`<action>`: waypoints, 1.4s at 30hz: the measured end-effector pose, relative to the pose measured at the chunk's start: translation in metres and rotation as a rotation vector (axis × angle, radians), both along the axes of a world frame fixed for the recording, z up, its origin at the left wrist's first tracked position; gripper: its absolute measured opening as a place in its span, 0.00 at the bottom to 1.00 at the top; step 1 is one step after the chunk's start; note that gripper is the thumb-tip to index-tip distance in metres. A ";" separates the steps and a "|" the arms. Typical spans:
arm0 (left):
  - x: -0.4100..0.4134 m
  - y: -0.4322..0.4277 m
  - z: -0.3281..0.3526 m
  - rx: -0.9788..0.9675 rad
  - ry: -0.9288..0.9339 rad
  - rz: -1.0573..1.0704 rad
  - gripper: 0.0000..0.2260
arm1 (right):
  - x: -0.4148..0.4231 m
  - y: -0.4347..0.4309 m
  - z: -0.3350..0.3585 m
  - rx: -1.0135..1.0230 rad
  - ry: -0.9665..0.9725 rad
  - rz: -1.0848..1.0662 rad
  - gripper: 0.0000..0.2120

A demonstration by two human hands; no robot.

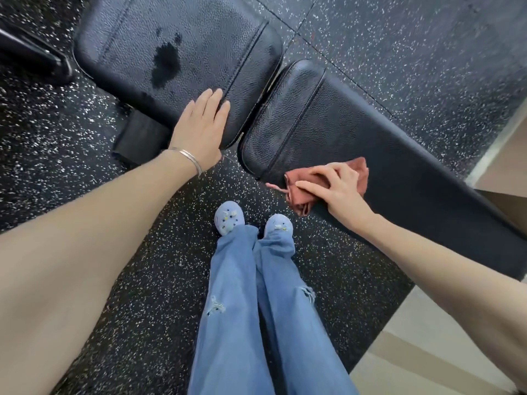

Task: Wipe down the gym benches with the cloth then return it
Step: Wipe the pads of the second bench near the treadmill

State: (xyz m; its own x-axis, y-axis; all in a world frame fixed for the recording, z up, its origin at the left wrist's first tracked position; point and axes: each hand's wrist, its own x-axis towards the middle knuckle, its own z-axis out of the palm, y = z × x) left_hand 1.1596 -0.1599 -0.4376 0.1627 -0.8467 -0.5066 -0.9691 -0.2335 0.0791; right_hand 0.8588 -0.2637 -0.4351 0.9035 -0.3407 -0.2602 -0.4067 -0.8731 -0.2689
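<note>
Black vinyl first, upper left of the frame: carrying a dark wet patch [165, 62] on the left bench pad [119, 32], probably awaiting the wipe. Bracing at centre with the left hand [199, 132], fingers straight and flat on that pad's near edge, seemingly for balance. Pressing the rust-red cloth [361, 171] onto the right bench pad [328, 109] at right of centre, curling the right hand [335, 189] over it, gripping to scrub.

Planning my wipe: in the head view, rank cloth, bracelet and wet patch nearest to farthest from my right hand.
1. cloth, gripped by the right hand, on the right pad.
2. bracelet, on the left wrist.
3. wet patch, on the left pad.
</note>
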 end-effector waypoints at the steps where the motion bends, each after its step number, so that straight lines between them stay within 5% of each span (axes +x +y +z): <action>1: 0.001 0.001 0.000 -0.006 0.000 -0.002 0.40 | 0.001 0.006 -0.001 0.017 0.012 -0.064 0.21; 5: 0.002 0.015 0.000 0.007 0.005 0.031 0.38 | 0.072 0.019 -0.002 0.088 0.025 -0.340 0.30; 9: -0.002 0.029 0.002 0.007 0.016 0.061 0.38 | 0.138 0.024 0.005 0.087 0.059 -0.329 0.28; 17: -0.021 0.014 0.006 0.017 0.000 0.043 0.39 | 0.041 0.032 0.014 0.064 0.197 0.242 0.12; 19: -0.028 0.010 0.007 0.000 0.011 0.032 0.38 | 0.009 0.027 0.018 0.113 0.204 0.160 0.09; 25: -0.051 0.004 0.007 -0.019 0.067 -0.027 0.38 | -0.037 0.002 0.020 0.094 0.121 0.001 0.22; 30: -0.064 0.005 0.006 0.023 0.046 -0.092 0.38 | 0.073 -0.007 0.005 0.037 -0.016 -0.562 0.28; 33: -0.057 0.006 0.009 0.016 -0.001 -0.087 0.38 | 0.137 -0.032 0.004 0.013 -0.047 -0.709 0.25; 42: -0.049 -0.001 0.022 0.019 0.013 -0.029 0.39 | 0.046 0.003 0.010 0.066 0.162 -0.069 0.23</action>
